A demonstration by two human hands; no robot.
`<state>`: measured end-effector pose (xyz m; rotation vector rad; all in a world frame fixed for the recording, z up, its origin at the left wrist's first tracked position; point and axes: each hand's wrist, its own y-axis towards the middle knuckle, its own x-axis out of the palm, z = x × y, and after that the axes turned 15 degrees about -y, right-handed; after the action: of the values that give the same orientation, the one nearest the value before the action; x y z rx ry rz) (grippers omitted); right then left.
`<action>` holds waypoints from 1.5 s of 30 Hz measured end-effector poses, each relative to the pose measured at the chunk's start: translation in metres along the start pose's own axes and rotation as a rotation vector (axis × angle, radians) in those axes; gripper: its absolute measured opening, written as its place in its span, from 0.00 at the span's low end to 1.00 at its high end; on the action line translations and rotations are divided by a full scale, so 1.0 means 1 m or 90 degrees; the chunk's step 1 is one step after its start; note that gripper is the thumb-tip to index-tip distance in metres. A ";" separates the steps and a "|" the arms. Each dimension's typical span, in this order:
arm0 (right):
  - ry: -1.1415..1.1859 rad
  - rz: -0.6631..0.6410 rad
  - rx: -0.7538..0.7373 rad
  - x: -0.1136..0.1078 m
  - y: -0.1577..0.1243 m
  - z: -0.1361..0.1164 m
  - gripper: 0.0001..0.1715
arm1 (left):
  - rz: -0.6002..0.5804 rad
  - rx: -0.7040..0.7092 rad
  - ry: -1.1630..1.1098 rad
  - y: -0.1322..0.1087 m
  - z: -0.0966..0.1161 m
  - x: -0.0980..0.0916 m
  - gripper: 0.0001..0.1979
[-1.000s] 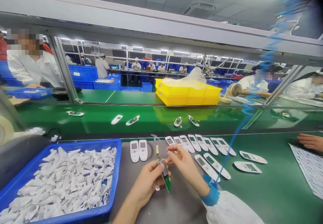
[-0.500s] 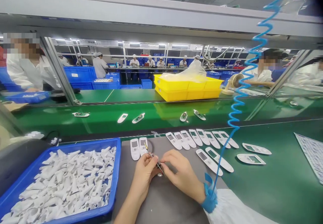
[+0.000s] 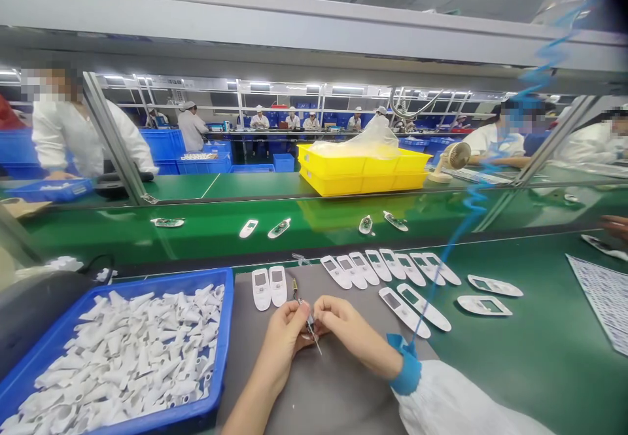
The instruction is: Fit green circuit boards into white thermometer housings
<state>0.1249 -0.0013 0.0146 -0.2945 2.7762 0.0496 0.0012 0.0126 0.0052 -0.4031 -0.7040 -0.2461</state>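
Observation:
Over the grey mat [image 3: 338, 396], my left hand [image 3: 282, 330] is closed, pinching a small electronic part [image 3: 310, 321] between thumb and fingers. A brass-coloured tip sticks out at its far end, and a thin metal rod points toward me. My right hand [image 3: 346, 327] is closed just to the right, its bent fingertips at the side of that part. What those fingertips grip, if anything, is hidden. A blue wrist strap [image 3: 405, 364] circles my right wrist. Beyond my hands lie two white oblong housings [image 3: 269, 288] with display windows.
On the left stands a blue tray [image 3: 227, 330] full of white plastic pieces. Several white housings [image 3: 392, 265] lie at the right. A blue coiled cord [image 3: 454, 239] hangs there. Circuit-board pieces [image 3: 279, 228] sit on a green belt. Another person's hand [image 3: 615, 227] shows far right.
The rod now angles more plainly toward me, and my right fingers have curled in. Pieces on the green belt have shifted right. Another person's hand and a housing have appeared at the right edge.

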 end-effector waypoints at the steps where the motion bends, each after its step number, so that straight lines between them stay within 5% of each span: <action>1: 0.049 -0.029 0.014 -0.001 0.001 -0.001 0.08 | 0.003 -0.008 0.003 0.000 0.000 0.000 0.17; 8: 0.109 -0.051 0.020 -0.007 0.002 0.002 0.13 | 0.001 -0.016 0.009 -0.001 0.001 -0.001 0.16; 17: 0.420 -0.204 0.027 -0.012 0.001 0.003 0.14 | -0.170 -0.077 -0.048 -0.009 0.010 0.002 0.12; 21: 0.584 -0.084 0.018 -0.022 0.004 0.003 0.14 | -0.233 -0.091 -0.130 -0.017 0.015 0.002 0.16; 23: 0.460 0.044 -0.001 -0.031 0.007 0.007 0.14 | -0.249 -0.087 -0.148 -0.020 0.016 0.001 0.18; 26: 0.018 0.185 0.007 -0.040 0.018 0.019 0.17 | -0.166 -0.047 -0.175 -0.016 0.014 0.000 0.16; 32: -0.353 0.293 -0.018 -0.032 0.069 0.031 0.07 | 0.002 0.002 -0.195 -0.003 0.007 -0.001 0.13; 37: -0.560 0.231 -0.031 -0.018 0.108 0.028 0.02 | 0.031 0.011 -0.211 -0.006 0.009 0.001 0.14; 45: -0.743 0.062 -0.059 -0.030 0.120 0.008 0.09 | 0.030 0.010 -0.223 -0.003 0.005 -0.001 0.16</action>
<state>0.1304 0.1221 0.0176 -0.0884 1.6253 0.2762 -0.0038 0.0118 0.0088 -0.4532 -1.0382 -0.1251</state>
